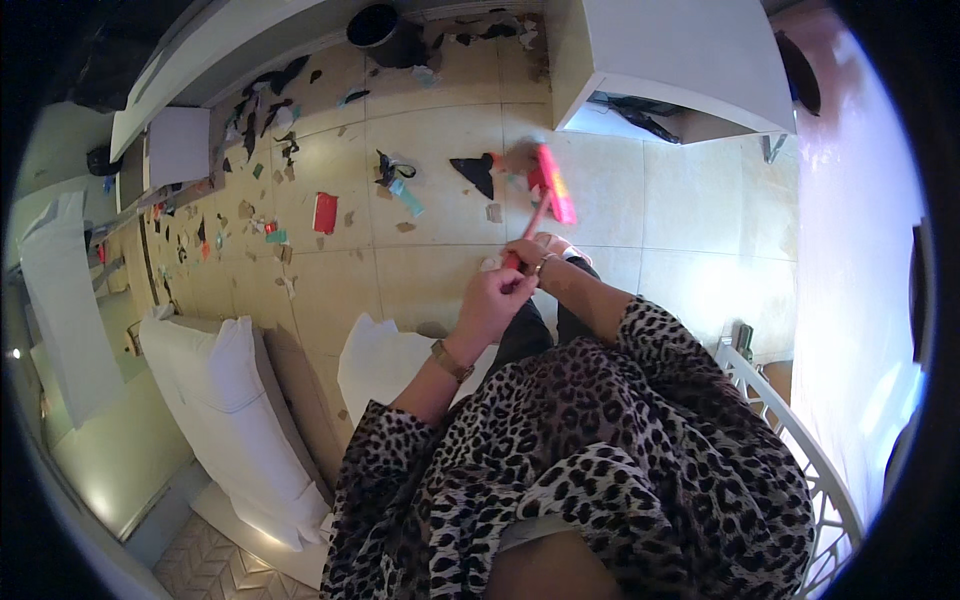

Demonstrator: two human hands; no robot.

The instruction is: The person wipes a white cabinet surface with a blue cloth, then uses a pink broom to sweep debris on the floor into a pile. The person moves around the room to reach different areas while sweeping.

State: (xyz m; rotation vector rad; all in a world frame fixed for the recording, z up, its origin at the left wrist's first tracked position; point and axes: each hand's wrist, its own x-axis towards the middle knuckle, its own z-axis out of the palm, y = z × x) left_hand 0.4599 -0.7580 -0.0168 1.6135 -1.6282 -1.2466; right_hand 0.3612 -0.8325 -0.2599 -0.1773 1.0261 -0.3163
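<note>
Both my hands grip the red handle of a broom, whose pink-red head is blurred on the tiled floor in front of my feet. My left hand holds the upper end of the handle, and my right hand is closed around it just below. Scraps of cloth or paper lie against the broom's left side. A black scrap rests a little to the left. Farther left are a tangle of dark and teal scraps and a flat red piece.
Many black, teal and brown scraps litter the floor at the far left. A dark bin stands by the back wall. A white cabinet juts out ahead on the right. A white-covered bench is at left, a white lattice rack at right.
</note>
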